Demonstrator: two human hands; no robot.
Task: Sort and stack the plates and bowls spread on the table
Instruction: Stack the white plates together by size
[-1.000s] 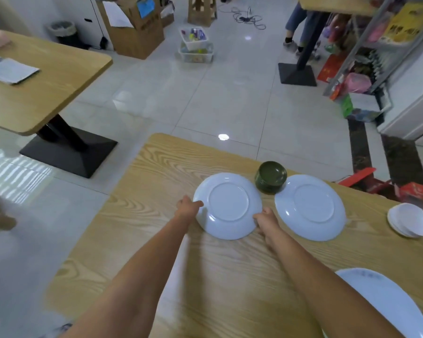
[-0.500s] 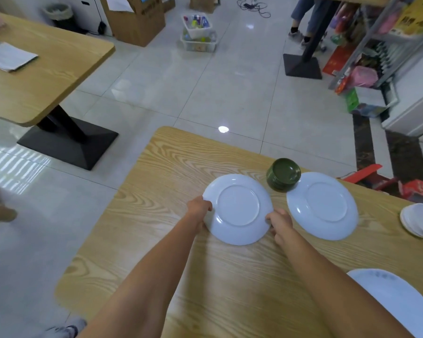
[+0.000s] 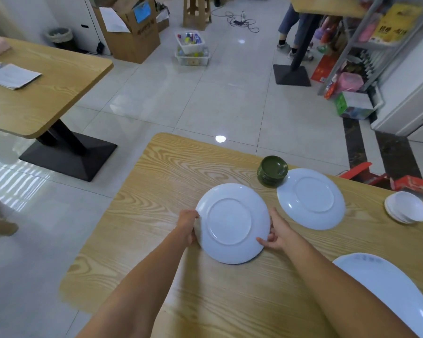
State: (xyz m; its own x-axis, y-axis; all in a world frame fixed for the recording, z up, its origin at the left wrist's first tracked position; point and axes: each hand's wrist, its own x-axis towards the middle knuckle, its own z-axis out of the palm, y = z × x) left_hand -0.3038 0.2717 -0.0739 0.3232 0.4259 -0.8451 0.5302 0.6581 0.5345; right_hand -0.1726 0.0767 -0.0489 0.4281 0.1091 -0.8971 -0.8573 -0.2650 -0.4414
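A white plate (image 3: 230, 223) lies upside down on the wooden table (image 3: 161, 181). My left hand (image 3: 187, 223) grips its left rim and my right hand (image 3: 277, 230) grips its right rim, fingers curled over the edge. A second upturned white plate (image 3: 310, 198) lies just to the right. Behind the two plates stands a stack of dark green bowls (image 3: 272, 170). A small stack of white bowls (image 3: 407, 210) sits at the far right. A large white plate (image 3: 386, 286) shows at the near right corner.
The table's left edge and far edge drop to a tiled floor. Another wooden table (image 3: 47, 86) stands to the left. A person's legs (image 3: 288, 28) and cluttered shelves (image 3: 366, 45) are at the far right. Red boxes (image 3: 408, 182) lie beyond the table's right side.
Both hands have closed further round the plate's rims; its near side looks slightly drawn toward me. The camera view has shifted a little.
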